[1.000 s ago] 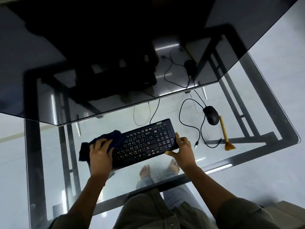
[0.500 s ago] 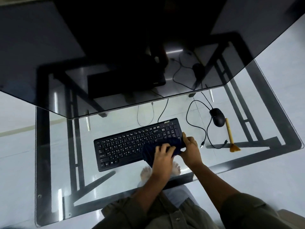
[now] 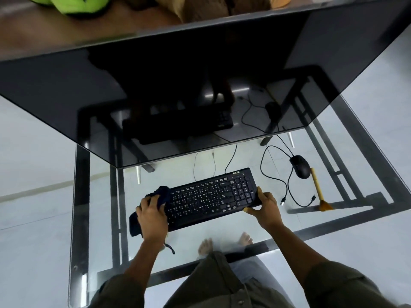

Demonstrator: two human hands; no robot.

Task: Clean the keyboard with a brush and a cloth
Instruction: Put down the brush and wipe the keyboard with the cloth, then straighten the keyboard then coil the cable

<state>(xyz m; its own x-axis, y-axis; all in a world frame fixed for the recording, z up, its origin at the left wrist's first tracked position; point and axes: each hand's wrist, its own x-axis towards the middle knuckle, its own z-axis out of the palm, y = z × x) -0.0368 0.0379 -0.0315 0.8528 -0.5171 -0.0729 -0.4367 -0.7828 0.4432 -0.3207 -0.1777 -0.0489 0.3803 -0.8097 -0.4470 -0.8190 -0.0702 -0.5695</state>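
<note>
A black keyboard (image 3: 211, 196) lies on the glass table (image 3: 93, 218) in front of me. My left hand (image 3: 153, 215) presses a dark blue cloth (image 3: 161, 195) onto the keyboard's left end. At the keyboard's right end, my right hand (image 3: 265, 207) grips the front corner, thumb on top. A brush (image 3: 319, 192) with a pale wooden handle and orange bristles lies on the glass to the right, beyond the mouse, apart from both hands.
A large dark monitor (image 3: 178, 74) stands tilted behind the keyboard. A black mouse (image 3: 300, 166) and its looped cable (image 3: 275, 176) lie right of the keyboard. My bare feet (image 3: 224, 242) show through the glass. Green and brown objects sit on the surface behind the monitor.
My left hand has swept the cloth from the keyboard's right end back to its left end. My right hand still holds the right corner. The view has tilted up.
</note>
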